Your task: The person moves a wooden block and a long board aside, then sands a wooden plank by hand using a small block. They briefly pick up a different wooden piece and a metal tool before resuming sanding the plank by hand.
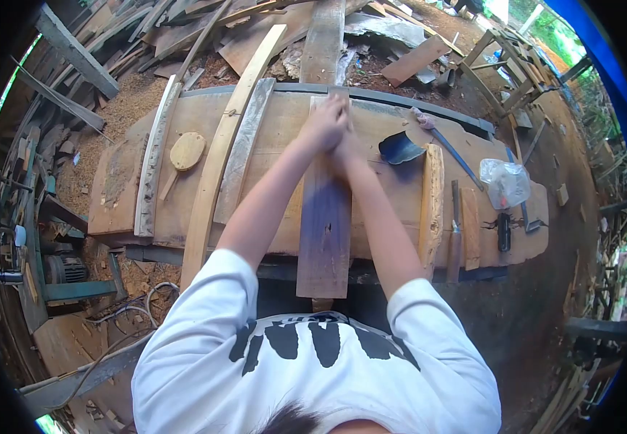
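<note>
On the workbench lies a long plank [328,246], running from its far edge out past the near edge. My left hand [323,127] and my right hand [346,145] are together over the plank's far part, both arms stretched forward. The fingers are closed and overlap each other; anything under them is hidden. A dark curved piece [401,148] rests on the bench right of my hands. Left of the plank lie a weathered grey board [245,148] and a longer pale board [228,123].
A round wooden paddle [187,151] lies on the bench's left part. On the right are a rough wood strip [432,199], a long bar [458,155], a chisel [456,242], a clear plastic bag [505,182] and a black-handled tool [504,231]. Scrap wood [176,36] is heaped behind.
</note>
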`<state>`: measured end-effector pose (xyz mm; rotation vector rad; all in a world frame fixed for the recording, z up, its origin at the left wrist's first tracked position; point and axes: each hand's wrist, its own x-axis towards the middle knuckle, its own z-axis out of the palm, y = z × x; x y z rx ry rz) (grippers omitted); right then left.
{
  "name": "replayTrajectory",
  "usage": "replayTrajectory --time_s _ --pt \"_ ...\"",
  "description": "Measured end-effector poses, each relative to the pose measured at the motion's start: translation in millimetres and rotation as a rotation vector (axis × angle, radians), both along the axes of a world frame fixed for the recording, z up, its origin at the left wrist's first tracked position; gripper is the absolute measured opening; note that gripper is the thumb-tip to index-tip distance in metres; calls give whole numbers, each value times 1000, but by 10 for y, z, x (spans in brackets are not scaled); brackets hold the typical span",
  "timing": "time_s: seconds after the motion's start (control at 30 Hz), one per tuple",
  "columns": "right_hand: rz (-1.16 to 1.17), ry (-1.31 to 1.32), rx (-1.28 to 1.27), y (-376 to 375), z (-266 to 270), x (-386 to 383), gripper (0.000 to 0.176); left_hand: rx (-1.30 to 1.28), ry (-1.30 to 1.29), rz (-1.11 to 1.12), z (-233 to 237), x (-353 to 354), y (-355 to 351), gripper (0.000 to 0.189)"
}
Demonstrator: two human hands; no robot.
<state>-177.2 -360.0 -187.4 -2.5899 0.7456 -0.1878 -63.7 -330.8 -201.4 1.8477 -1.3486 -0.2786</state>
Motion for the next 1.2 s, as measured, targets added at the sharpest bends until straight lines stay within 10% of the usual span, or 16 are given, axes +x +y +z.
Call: replayTrajectory --time_s 0.3,0.6,0.67,0.8,1.2 --pt "200 -81 -128 2296 -182 -2080 74 171 19 -48 421 -2017 2591 55" --pt "127 89 178 814 93 -549 65 383 -209 30 180 -709 848 67" --pt "-68 -189 -562 304 -597 262 64 539 -84 72 496 -312 218 92" --pt "-43 -72 -510 356 -484 250 62 624 -368 143 387 58 -396 86" --pt "129 -161 -93 2009 -192 -1452 66 326 -231 -41 534 -2057 2247 84"
